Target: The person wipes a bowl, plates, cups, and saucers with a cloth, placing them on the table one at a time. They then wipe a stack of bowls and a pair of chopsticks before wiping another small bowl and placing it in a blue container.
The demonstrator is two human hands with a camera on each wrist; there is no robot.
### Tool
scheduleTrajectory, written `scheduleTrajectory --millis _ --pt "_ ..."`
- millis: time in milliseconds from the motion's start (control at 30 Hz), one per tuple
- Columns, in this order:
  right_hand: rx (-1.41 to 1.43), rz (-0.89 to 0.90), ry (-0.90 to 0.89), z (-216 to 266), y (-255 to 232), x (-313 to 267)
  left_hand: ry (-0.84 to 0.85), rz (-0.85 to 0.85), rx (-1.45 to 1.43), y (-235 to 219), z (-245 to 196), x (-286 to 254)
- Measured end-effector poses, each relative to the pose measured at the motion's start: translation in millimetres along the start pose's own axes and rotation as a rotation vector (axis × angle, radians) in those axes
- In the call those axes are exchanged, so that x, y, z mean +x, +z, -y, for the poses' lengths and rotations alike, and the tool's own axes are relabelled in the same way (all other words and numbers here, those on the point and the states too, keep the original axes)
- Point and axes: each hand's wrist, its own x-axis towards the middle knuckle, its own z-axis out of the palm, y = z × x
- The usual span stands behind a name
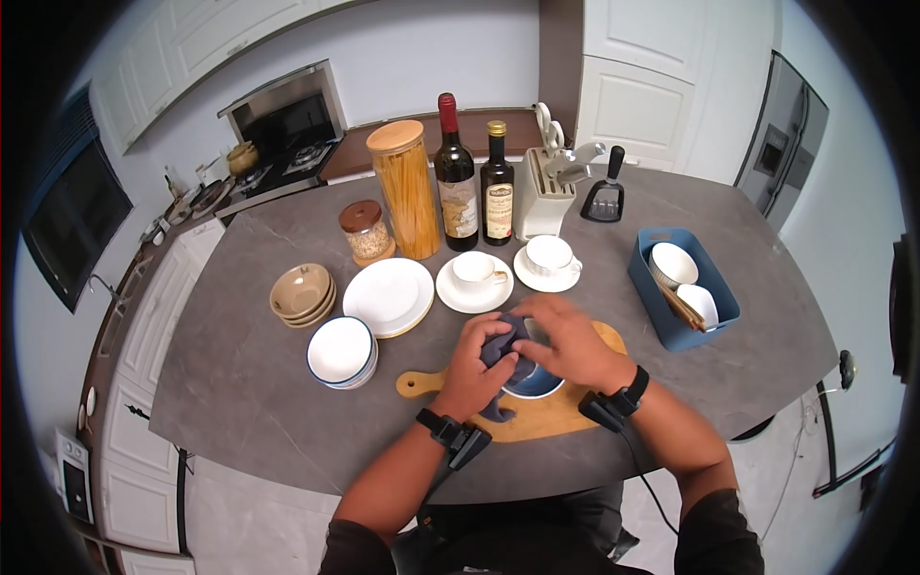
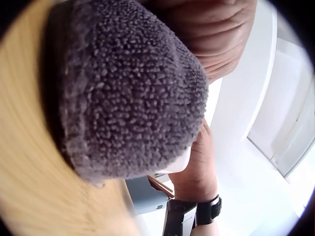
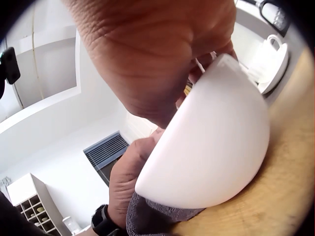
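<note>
My left hand (image 1: 470,369) grips a dark grey cloth (image 1: 501,351) over the wooden board (image 1: 455,422); part of the cloth hangs down onto the board. Beside it, my right hand (image 1: 575,350) holds a bowl (image 1: 534,385), blue inside with a pale rim. The right wrist view shows the bowl's white outside (image 3: 211,137) tilted low over the board, with the right hand (image 3: 157,54) at its rim. There the cloth (image 3: 167,211) lies below the bowl, near the left hand (image 3: 129,177). Bunched cloth (image 2: 138,93) fills much of the left wrist view and hides the left fingertips.
Left of the board are stacked white bowls (image 1: 340,351), brown bowls (image 1: 301,290) and white plates (image 1: 388,295). Two cups on saucers stand behind, before jars, bottles (image 1: 458,196) and a knife block (image 1: 543,206). A blue bin (image 1: 652,311) with bowls is at the right.
</note>
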Motion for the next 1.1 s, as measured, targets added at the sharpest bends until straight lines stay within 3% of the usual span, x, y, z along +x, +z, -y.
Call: scheduleTrajectory --millis 33,100,167,400,433,467,567,667,733,867,933,1000,1067,1100 --pt "-0.037 0.013 -0.197 0 2 3 -0.015 -0.009 -0.025 1 3 -1" --pt "-0.04 0.073 -0.182 -3 8 9 -0.027 -0.02 -0.047 2 10 -1" --pt "-0.044 0.136 -0.17 -4 9 13 -0.075 -0.056 -0.245 2 19 -3" --pt "-0.201 0.289 0.038 -4 7 17 -0.081 -0.212 -0.199 2 24 -1" --pt "-0.23 0.309 0.074 -5 6 18 -0.142 -0.243 -0.21 1 20 0" --pt "-0.233 0.307 0.073 -6 6 17 -0.203 -0.274 -0.222 1 17 0" --pt "-0.227 0.283 0.082 -15 4 12 -0.159 -0.324 -0.233 4 14 2" --pt "-0.133 0.215 0.042 -23 1 5 -0.226 -0.306 -0.209 2 5 2" --pt "0.07 0.227 0.194 -23 -6 -1 -0.216 -0.321 -0.196 2 3 2" --pt "0.128 0.179 0.282 -35 -15 -19 -0.154 -0.43 -0.144 3 17 2" --pt "0.265 0.143 0.467 -38 -20 -25 -0.174 -0.411 -0.19 2 25 3" --pt "0.361 0.044 0.399 -50 -14 -27 -0.195 -0.388 -0.237 2 27 1" --pt "0.459 -0.058 0.328 -46 -14 -27 -0.5 -0.11 -0.651 -1 7 -1" --pt "0.412 -0.072 0.363 -43 -13 -27 -0.5 -0.109 -0.649 -2 8 -1"
